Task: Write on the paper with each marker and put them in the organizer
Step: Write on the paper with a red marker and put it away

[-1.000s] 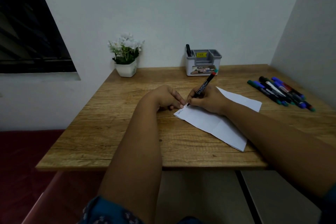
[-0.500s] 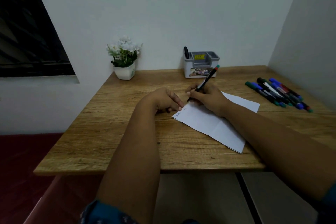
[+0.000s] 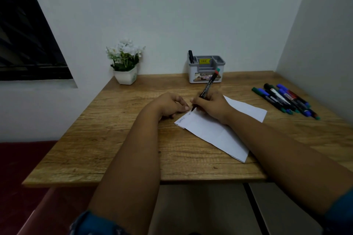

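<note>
A white folded paper (image 3: 215,131) lies on the wooden table (image 3: 118,139), with a little handwriting at its near-left corner. My right hand (image 3: 212,106) grips a black marker (image 3: 207,87) with a red and green end, its tip touching the paper's upper left edge. My left hand (image 3: 172,106) rests on the table with curled fingers, fingertips at the paper's left corner. A grey and white organizer (image 3: 207,68) stands at the back by the wall, with one black marker (image 3: 191,56) upright in its left compartment. Several more markers (image 3: 286,101) lie at the right.
A white pot of white flowers (image 3: 126,63) stands at the back left of the table. Walls close the table in behind and on the right. A dark window (image 3: 23,34) is on the left.
The marker tip has moved a little along the paper's top edge and a second bit of writing shows there. My left hand has stayed at the paper's corner.
</note>
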